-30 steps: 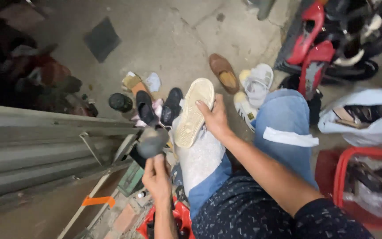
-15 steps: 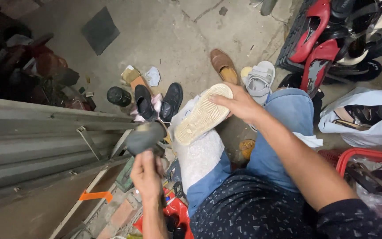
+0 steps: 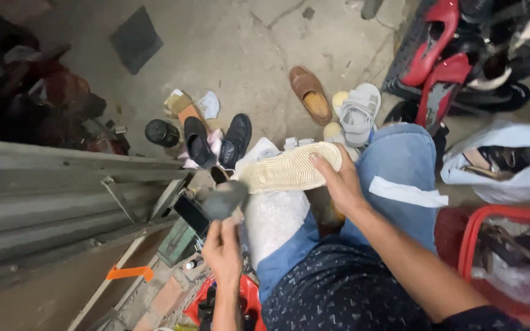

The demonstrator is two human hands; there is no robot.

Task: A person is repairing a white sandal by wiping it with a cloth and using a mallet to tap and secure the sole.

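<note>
Holding a pale shoe [image 3: 291, 167] sole-up across the lap, the right hand [image 3: 338, 184] grips its right end, while the left hand [image 3: 223, 245] clasps a grey brush [image 3: 223, 199] at its left end. Cleaning looks underway, the sole still dingy. The shoe's upper is hidden; the brush is blurred.

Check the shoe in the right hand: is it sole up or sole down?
Sole up. The right hand holds the shoe across the lap, its pale ribbed tread facing the camera; the upper is hidden beneath.
</note>
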